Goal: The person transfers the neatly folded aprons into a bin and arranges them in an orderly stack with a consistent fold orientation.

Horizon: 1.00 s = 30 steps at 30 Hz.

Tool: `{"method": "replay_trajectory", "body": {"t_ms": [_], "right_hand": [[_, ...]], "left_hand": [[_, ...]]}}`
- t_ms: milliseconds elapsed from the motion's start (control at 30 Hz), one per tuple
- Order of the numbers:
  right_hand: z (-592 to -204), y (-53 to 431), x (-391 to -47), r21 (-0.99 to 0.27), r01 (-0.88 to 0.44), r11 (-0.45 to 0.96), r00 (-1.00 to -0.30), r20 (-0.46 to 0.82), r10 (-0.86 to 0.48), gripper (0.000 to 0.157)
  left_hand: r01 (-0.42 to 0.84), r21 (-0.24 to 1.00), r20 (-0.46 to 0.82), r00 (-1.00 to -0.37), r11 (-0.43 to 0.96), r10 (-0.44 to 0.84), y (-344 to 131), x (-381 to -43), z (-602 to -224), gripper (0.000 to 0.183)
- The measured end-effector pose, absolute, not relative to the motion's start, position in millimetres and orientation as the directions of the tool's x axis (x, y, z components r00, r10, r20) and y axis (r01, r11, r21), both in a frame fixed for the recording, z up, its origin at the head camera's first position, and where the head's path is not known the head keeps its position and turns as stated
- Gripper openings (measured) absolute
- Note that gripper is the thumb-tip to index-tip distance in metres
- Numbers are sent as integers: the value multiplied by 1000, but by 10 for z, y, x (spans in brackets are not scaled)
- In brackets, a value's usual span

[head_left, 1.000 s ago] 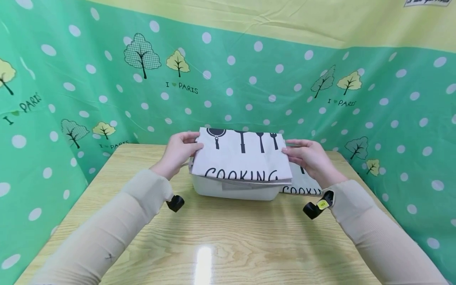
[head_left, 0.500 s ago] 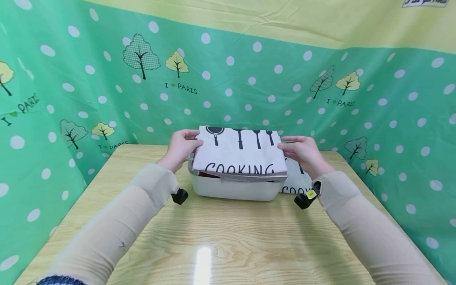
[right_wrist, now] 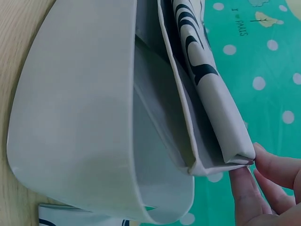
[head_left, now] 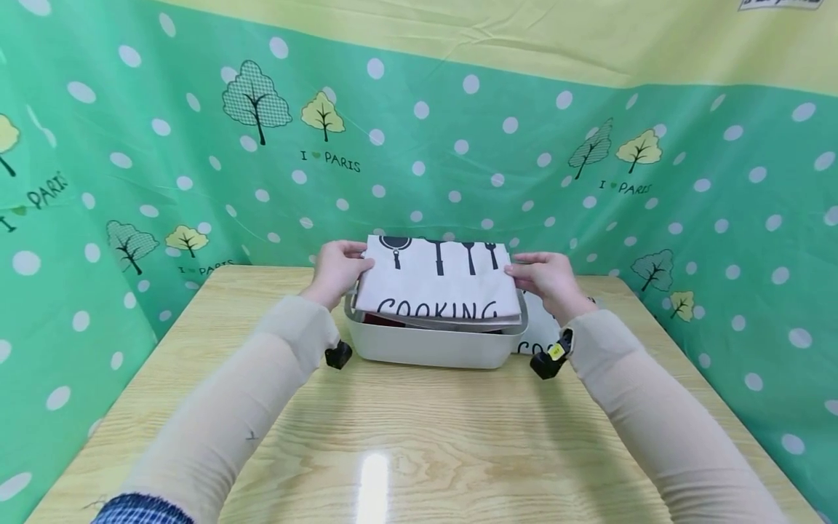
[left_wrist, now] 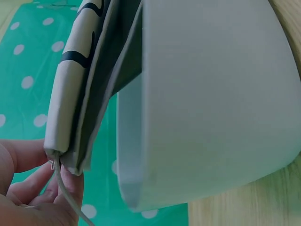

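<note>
A folded white apron [head_left: 439, 287], printed with black kitchen utensils and the word COOKING, lies over the mouth of a white plastic bin [head_left: 432, 348]. My left hand [head_left: 337, 272] pinches its left edge between thumb and fingers. At the opposite edge, my right hand [head_left: 548, 280] has the same kind of pinch. A thin cord [left_wrist: 68, 193] hangs from the apron beside the left fingers in the left wrist view. The right wrist view shows the apron's grey folded layers [right_wrist: 176, 101] tilted at the bin's opening. Most of the bin's inside is hidden; something dark red peeks out under the apron's front edge.
A second folded cloth [head_left: 537, 331] with a like print lies on the table just right of the bin, partly hidden by my right hand. The wooden table [head_left: 445, 437] extends toward me. Green polka-dot curtains [head_left: 419, 167] stand behind and at both sides.
The apron has shifted slightly left and back, its right edge coming within the bin's rim, more of which shows. My right hand has moved left with it; the left hand stays nearly in place.
</note>
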State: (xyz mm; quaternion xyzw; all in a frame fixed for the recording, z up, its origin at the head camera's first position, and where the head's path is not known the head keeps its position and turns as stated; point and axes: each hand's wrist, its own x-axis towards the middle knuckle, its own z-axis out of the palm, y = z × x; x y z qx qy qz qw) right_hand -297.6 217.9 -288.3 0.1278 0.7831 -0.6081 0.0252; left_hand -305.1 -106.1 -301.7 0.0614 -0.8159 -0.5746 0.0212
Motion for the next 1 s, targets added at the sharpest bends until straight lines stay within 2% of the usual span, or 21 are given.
{"method": "replay_trajectory", "body": {"t_ms": [167,500,800,1000], "right_hand": [[-2980,2172,-2987,-939,251,237,-959,-209,189,47],[-3073,2156,-2989,-931,250,265,-959,-200,202,44],[-3108,2177,-2952,-911,214,353,-975,-177,134,44],[-3116,2136,-2944,-905,208,371,-977,-174,125,45]], "left_hand": [[-62,920,-15,-992,386,-123,-1047,-3083,-3107,44],[-48,916,0,-993,399,-120,-1006,-3114,-3202,46],[-68,781,-24,-997,621,-79,-1031,-3081,-3191,54],[-57,825,-14,-997,562,-80,-1026,-3076,-3209,52]]}}
